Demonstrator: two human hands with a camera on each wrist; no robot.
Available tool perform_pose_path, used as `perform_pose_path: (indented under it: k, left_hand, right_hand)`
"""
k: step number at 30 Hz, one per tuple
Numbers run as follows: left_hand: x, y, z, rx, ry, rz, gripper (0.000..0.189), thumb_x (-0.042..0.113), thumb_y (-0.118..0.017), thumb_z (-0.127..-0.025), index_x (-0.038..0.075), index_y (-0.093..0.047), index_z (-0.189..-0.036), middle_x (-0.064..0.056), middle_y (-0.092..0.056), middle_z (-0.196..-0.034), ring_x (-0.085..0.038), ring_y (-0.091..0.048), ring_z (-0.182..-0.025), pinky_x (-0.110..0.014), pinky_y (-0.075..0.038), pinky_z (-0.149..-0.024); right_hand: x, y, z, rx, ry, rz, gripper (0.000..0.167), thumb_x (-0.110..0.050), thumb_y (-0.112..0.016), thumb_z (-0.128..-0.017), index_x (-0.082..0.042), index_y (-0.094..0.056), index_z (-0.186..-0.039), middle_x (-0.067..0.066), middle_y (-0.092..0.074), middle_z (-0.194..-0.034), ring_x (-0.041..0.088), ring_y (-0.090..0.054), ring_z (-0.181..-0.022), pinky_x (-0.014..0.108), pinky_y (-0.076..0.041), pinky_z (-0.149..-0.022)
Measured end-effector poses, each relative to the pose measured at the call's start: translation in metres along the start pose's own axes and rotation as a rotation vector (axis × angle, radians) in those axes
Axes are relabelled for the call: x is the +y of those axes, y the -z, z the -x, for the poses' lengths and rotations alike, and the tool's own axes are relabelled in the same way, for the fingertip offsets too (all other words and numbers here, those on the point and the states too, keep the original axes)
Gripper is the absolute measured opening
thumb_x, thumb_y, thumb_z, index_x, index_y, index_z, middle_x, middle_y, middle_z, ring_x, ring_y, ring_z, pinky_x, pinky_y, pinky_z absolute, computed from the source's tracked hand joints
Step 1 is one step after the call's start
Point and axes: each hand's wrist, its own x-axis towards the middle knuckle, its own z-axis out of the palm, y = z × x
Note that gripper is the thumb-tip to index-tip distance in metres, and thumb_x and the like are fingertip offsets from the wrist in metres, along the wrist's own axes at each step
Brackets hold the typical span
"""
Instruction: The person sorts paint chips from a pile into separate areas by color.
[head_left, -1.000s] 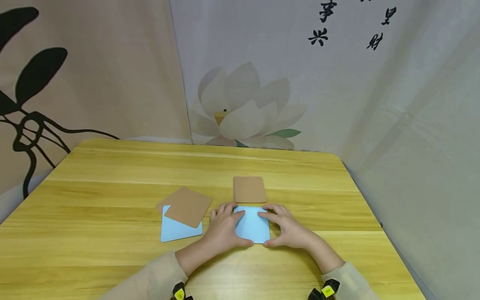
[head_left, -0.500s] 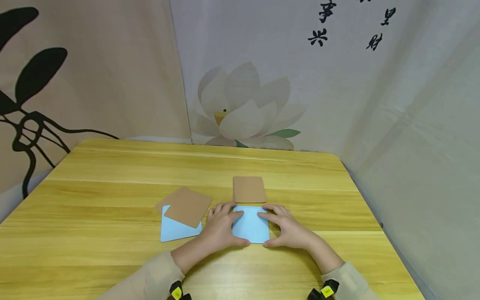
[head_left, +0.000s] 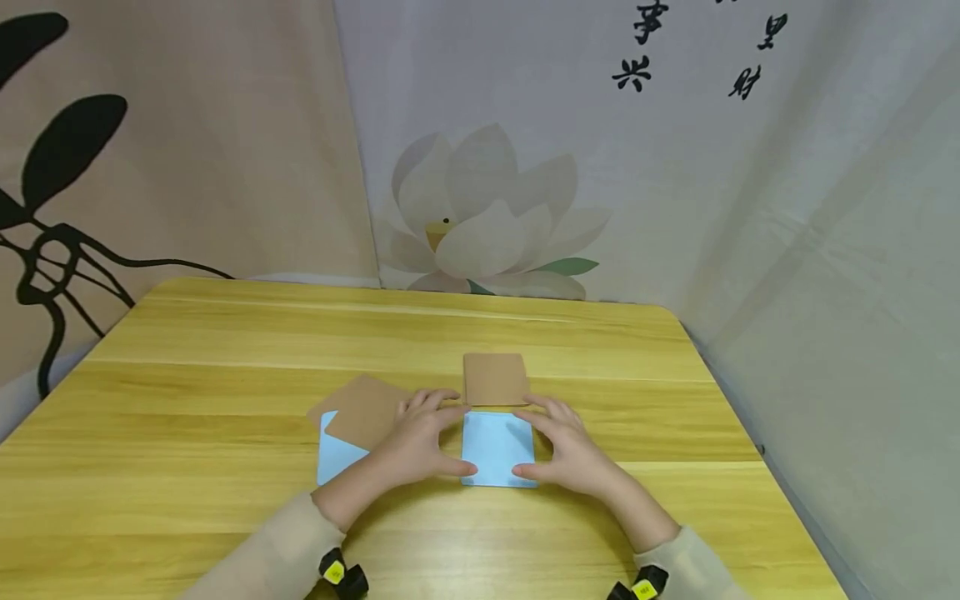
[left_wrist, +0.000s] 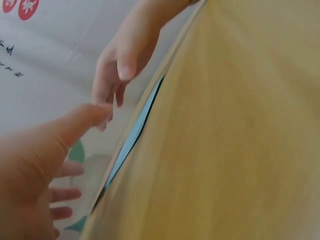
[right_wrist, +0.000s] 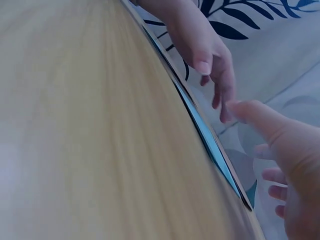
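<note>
A light blue square card (head_left: 497, 450) lies flat on the table between the two hands. My left hand (head_left: 412, 439) is raised at its left side, thumb and fingers spread apart with nothing between them. At the card's right side hovers my right hand (head_left: 572, 446), likewise spread and holding nothing. Both wrist views show the hands above the tabletop, apart from the blue card (left_wrist: 135, 135). Just beyond that card sits a brown square card (head_left: 496, 379). To the left, partly covered by my left hand and forearm, brown cards (head_left: 365, 412) overlap another blue card (head_left: 336, 452).
The wooden table (head_left: 225, 333) has rounded far corners. Behind it hangs a pale cloth backdrop (head_left: 675, 208) with a printed lotus and dark lettering. Dark wristbands with yellow tags sit at both sleeves.
Both hands have let go of the blue card's sides and lifted off it. The left hand has drawn back to the left, over the overlapping cards; the blue card stays in place.
</note>
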Motion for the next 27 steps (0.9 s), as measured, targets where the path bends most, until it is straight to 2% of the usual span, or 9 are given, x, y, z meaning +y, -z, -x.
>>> perform_pose_path:
  k: [8,15,22,27]
  left_hand:
    - [-0.022,0.023,0.005,-0.044,-0.029,0.073,0.083,0.052,-0.081,-0.068,0.015,-0.055,-0.137,-0.011,-0.04,-0.145,-0.032,-0.029,-0.131,-0.06,-0.016,-0.097]
    - [-0.054,0.039,0.013,-0.062,-0.037,0.094,0.083,0.047,-0.082,-0.071,0.013,-0.051,-0.14,-0.009,-0.038,-0.147,-0.032,-0.026,-0.134,-0.066,-0.009,-0.099]
    - [-0.079,0.052,0.021,-0.057,-0.054,0.104,0.084,0.05,-0.082,-0.069,0.015,-0.052,-0.139,-0.008,-0.039,-0.147,-0.031,-0.028,-0.134,-0.061,-0.014,-0.097]
    - [-0.092,0.055,0.026,-0.055,-0.07,0.09,0.089,0.056,-0.081,-0.066,0.015,-0.053,-0.139,-0.008,-0.04,-0.146,-0.031,-0.028,-0.133,-0.061,-0.014,-0.096]
  right_hand:
    - [-0.02,-0.012,-0.009,0.1,0.002,0.045,0.075,-0.046,-0.079,-0.075,-0.012,-0.054,-0.137,0.011,-0.039,-0.145,0.03,-0.027,-0.135,0.06,-0.022,-0.102]
    - [-0.036,-0.025,-0.019,0.14,-0.011,0.086,0.073,-0.045,-0.078,-0.074,-0.014,-0.055,-0.136,0.011,-0.04,-0.144,0.033,-0.028,-0.134,0.059,-0.022,-0.102]
    - [-0.051,-0.039,-0.031,0.152,-0.007,0.11,0.073,-0.048,-0.077,-0.074,-0.016,-0.055,-0.136,0.009,-0.04,-0.143,0.03,-0.031,-0.131,0.055,-0.024,-0.103]
    - [-0.063,-0.047,-0.039,0.134,-0.018,0.1,0.072,-0.049,-0.075,-0.076,-0.017,-0.054,-0.136,0.007,-0.038,-0.144,0.029,-0.028,-0.133,0.054,-0.024,-0.103]
